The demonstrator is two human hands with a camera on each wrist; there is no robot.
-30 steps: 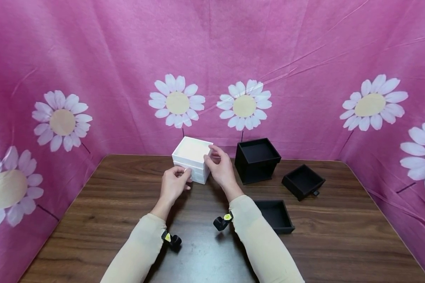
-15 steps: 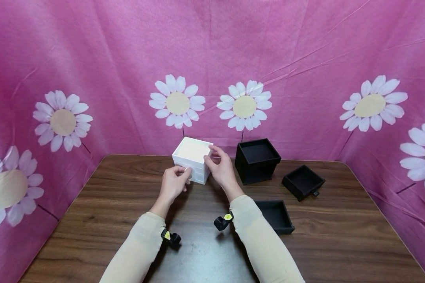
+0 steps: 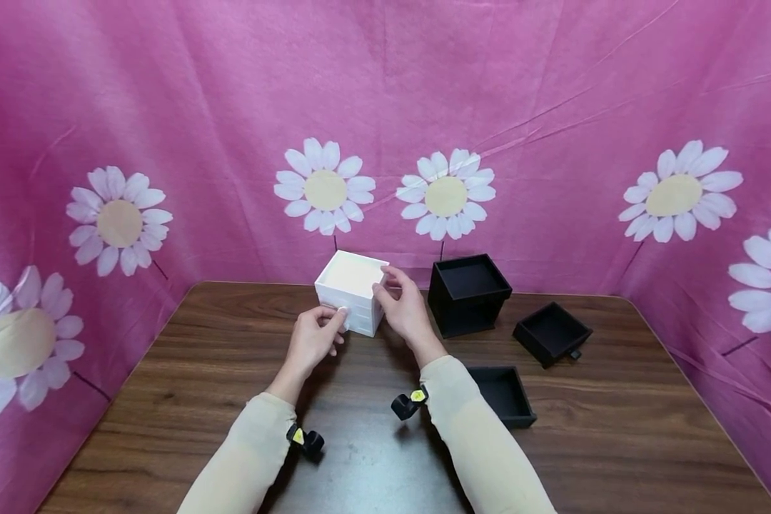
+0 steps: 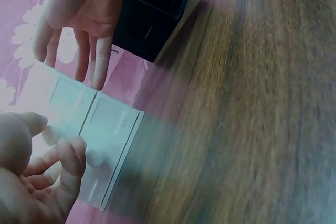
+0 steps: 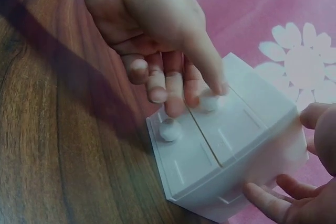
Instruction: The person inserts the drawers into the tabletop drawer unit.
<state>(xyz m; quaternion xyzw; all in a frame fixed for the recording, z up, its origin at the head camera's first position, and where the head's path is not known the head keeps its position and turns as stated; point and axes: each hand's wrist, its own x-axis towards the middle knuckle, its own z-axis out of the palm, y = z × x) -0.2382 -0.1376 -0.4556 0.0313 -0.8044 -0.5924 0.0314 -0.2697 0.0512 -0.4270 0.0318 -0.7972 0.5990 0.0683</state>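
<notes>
Pinching the upper knob of the white box between thumb and index finger of the left hand, and curling the other fingers loosely near the lower knob. Bracing the box's right wall with the right hand, laying extended fingers against it rather than clenching, and touching the top rim. Working close to the far edge of the table, slightly left of that edge's middle.

Apparently handling the upper drawer, the higher of 2; not telling from a single moment whether pushing or pulling. Calling, by judgement, for moving the knob straight along the drawer's line, without twisting or lifting, and so avoiding jamming. Needing equal resistance from the right hand, or else risking skidding the box across the table. Watching the thin seam above the lower drawer for evenness, probably judging squareness best there.

Having also, right of the middle by the far edge, a black box; nearer the far right corner, 1 black drawer; closer to the near edge, another black tray, partly hidden by the right sleeve.
</notes>
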